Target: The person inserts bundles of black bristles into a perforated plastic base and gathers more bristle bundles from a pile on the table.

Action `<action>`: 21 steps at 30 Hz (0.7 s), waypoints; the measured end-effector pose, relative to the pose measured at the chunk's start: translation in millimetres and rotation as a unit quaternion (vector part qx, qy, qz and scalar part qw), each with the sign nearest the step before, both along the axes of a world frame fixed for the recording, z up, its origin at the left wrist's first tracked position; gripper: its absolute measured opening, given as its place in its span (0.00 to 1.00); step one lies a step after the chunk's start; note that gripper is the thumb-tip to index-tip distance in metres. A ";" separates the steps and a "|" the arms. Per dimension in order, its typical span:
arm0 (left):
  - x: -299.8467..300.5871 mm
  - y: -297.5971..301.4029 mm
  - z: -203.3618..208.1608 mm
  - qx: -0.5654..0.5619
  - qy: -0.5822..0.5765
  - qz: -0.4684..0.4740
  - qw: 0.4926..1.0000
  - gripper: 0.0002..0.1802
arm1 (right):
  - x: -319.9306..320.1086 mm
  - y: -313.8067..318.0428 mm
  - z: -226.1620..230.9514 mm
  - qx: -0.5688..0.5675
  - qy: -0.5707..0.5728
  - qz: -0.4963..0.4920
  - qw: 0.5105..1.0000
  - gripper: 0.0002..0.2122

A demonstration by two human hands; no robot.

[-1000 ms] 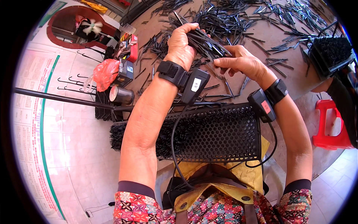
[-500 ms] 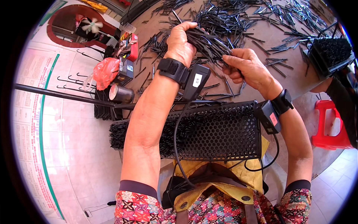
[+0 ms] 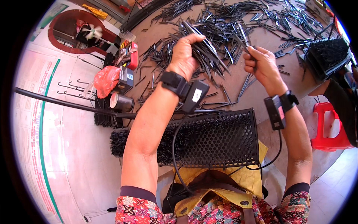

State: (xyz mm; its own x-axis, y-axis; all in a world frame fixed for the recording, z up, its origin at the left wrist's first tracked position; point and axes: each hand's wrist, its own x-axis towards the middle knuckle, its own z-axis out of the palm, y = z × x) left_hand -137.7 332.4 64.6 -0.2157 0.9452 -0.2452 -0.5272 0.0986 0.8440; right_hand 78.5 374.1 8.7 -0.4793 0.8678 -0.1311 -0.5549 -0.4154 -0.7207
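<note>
The left hand [image 3: 186,56] is wrapped around a thick bundle of black strips [image 3: 209,56], thumb across the top, the ends fanning out toward the right. The right hand [image 3: 263,67] is pinched narrow, with a dark strip [image 3: 243,35] standing up from its fingertips; whether more than one strip is gripped there cannot be told.

Change noted: half a second ago the right fingers were at the lower end of the bundle; they are now well apart from it and raised farther over the table [image 3: 292,84]. In my judgement this means that the bundle is borne by the left hand alone, and what the right hand grips is separate from it.

Below both hands, a black perforated panel [image 3: 223,138] lies across the person's lap, over a yellow apron [image 3: 257,177]. Its left part is covered with bristle-like tufts [image 3: 119,143]; the holes toward its right end show bare.

Beyond the hands, loose strips [image 3: 231,22] are scattered over the table. At far right stands a black bristled block [image 3: 328,56], a co-worker's dark sleeve [image 3: 340,108] close by, and a red stool [image 3: 322,130].
</note>
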 end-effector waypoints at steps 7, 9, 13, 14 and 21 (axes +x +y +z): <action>23.2 -11.6 12.1 -0.038 -0.027 -0.109 0.993 0.04 | -45.4 -19.4 29.3 0.141 -0.173 0.020 0.975 0.11; 16.4 -9.4 1.8 -0.023 -0.026 -0.081 0.996 0.03 | -46.8 -22.2 35.8 0.241 -0.295 0.033 0.924 0.13; 8.6 -8.8 -6.0 -0.038 0.012 -0.091 0.995 0.07 | -44.5 -24.7 43.6 0.274 -0.370 0.086 0.884 0.15; 10.5 -9.1 -5.2 -0.032 0.011 -0.101 0.994 0.09 | -43.5 -24.5 44.2 0.268 -0.375 0.100 0.881 0.15; 19.2 -11.0 4.1 -0.020 -0.072 -0.166 0.983 0.13 | -36.3 -9.7 35.8 0.268 -0.244 0.169 0.917 0.13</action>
State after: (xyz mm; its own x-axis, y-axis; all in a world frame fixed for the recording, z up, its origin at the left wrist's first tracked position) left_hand -118.5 321.5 68.7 0.1421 0.9467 -0.2889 -0.5751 0.3165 0.7543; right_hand 42.2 364.4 44.5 -0.7301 0.6834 0.0015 -0.0182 -0.0172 -0.9997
